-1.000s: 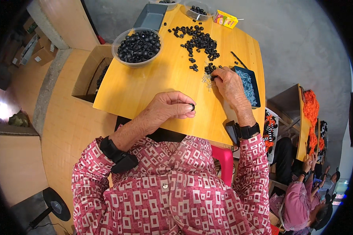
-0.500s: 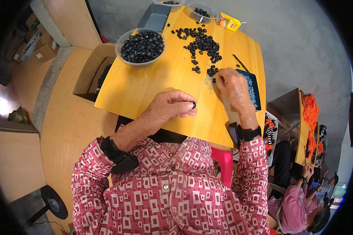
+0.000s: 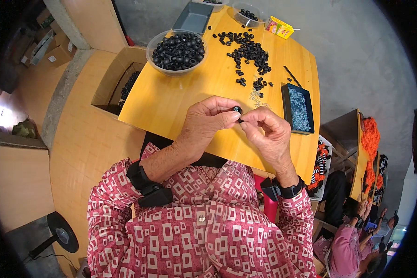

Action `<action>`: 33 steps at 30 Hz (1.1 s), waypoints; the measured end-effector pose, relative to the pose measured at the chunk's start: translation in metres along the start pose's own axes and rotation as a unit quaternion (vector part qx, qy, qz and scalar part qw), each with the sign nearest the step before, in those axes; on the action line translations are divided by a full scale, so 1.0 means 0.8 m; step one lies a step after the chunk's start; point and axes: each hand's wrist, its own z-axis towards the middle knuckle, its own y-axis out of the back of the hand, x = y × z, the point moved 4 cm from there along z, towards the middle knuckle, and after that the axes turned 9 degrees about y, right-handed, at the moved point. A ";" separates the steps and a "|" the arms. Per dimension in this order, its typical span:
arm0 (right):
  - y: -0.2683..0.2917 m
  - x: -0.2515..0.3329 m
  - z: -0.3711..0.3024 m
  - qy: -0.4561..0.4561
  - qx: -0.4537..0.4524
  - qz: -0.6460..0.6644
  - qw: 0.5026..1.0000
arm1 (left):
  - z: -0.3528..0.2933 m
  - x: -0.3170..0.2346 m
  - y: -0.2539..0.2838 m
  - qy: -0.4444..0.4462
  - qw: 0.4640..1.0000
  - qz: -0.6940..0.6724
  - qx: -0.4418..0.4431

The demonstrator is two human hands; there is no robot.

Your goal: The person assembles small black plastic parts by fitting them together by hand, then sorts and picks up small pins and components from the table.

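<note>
Over the near part of the yellow table (image 3: 171, 111), my two hands meet at the fingertips. My left hand (image 3: 204, 121) pinches a small round black part (image 3: 237, 110) whose middle looks bluish. My right hand (image 3: 272, 134) is closed in a pinch on a small black piece (image 3: 240, 121), just below the round part; its exact kind is too small to make out. Just beyond my hands lie scattered small clear pieces (image 3: 256, 96) and a spread of loose black parts (image 3: 252, 54). Right of my right hand stands a dark tray (image 3: 287, 109) of small bluish pieces.
A clear bowl (image 3: 173, 72) of black rounded parts stands at the table's left. Behind it are a grey tray (image 3: 192, 18), another clear bowl (image 3: 238, 19) and a yellow box (image 3: 279, 28). A thin dark stick (image 3: 292, 76) lies behind the dark tray. People sit at far right.
My right hand has come from beside the loose black parts back to my left hand, with a small black piece between its fingers. My left hand still holds the round part.
</note>
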 end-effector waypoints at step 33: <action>0.000 0.010 0.010 0.076 -0.020 -0.178 0.981 | 0.024 0.025 0.008 0.148 0.988 -0.028 -0.033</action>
